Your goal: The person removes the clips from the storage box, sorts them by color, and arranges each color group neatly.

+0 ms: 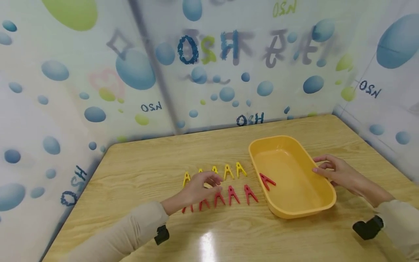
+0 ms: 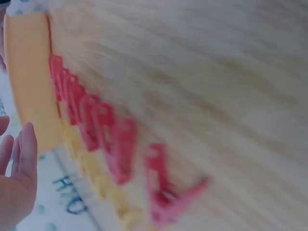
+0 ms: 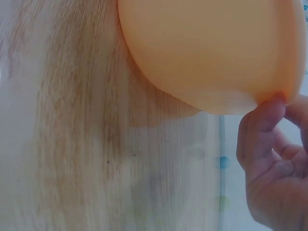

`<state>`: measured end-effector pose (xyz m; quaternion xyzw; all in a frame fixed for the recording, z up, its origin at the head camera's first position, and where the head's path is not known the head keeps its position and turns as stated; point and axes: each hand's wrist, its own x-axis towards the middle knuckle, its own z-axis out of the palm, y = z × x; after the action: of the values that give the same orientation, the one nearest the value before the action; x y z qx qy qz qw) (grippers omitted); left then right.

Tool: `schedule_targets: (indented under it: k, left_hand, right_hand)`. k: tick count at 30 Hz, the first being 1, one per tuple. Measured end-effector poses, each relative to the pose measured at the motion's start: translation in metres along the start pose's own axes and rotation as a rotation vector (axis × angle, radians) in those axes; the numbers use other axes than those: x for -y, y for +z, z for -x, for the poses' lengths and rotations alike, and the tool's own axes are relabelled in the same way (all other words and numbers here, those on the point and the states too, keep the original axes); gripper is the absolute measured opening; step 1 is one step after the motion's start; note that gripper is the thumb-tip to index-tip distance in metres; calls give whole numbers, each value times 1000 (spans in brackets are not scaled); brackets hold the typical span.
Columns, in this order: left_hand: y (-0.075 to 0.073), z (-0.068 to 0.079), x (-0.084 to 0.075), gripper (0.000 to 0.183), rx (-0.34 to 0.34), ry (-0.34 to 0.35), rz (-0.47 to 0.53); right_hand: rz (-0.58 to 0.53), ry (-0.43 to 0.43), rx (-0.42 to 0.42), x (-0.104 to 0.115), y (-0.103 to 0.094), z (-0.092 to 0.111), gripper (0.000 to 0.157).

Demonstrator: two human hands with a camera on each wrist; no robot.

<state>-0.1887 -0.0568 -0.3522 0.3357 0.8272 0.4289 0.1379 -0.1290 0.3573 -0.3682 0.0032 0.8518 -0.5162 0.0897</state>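
My left hand [image 1: 200, 187] hovers over two rows of plastic clothespins, its fingers loosely bent and nothing visible between them. Under and beside it stretches a row of red clothespins [image 1: 250, 194], some partly covered by the hand. Behind lies a row of yellow clothespins [image 1: 240, 169]. In the left wrist view the same hand [image 2: 21, 178] appears at the left edge, apart from the red clothespins [image 2: 156, 185]. With thumb and fingers my right hand [image 1: 342, 176] pinches the right rim of an orange-yellow plastic basin [image 1: 294, 214]. Inside the basin, one red clothespin [image 1: 267, 181] leans by the left wall.
Everything rests on a light wood-grain table [image 1: 137, 163]. A pale curtain [image 1: 203, 102] printed with blue and green dots rises along the back and sides. A dark strap device [image 1: 162, 234] hangs below the left sleeve, another [image 1: 369, 227] below the right.
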Motion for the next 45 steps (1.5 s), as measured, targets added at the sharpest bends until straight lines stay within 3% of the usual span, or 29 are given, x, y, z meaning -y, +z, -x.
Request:
schedule_targets:
  k: [6,11,19,21,24,29,32,37,45]
  left_hand:
    - [13,-31,-31,21,94,67,21]
    - [29,-58,-55,19,155,143,-22]
    - [61,-104,-63,28,264,243,-291]
    - [66,-115,-64,30,299,251,-317]
    - [72,-128,-65,32,370,228,-338]
    - [80,-143,-67,38,539,129,-401]
    - [84,-151,-68,39,600,108,-442]
    - [90,-161,-70,34,637,99,-488]
    - [105,-167,-70,20,642,59,-545]
  right_hand:
    - [-12,-15,0,1,2,-2,53]
    - [6,-12,-11,2,2,-3,53]
    - [-5,-2,-11,3,0,-3,53]
    - [-8,-2,-11,3,0,-3,53]
    - [-17,1,-9,2,0,-2,53]
    - [-27,16,-9,2,-1,-2,55]
    - [-33,19,-7,2,-1,-1,55]
    - [-47,15,-7,3,-2,0,54]
    - [-28,14,-15,2,0,1,54]
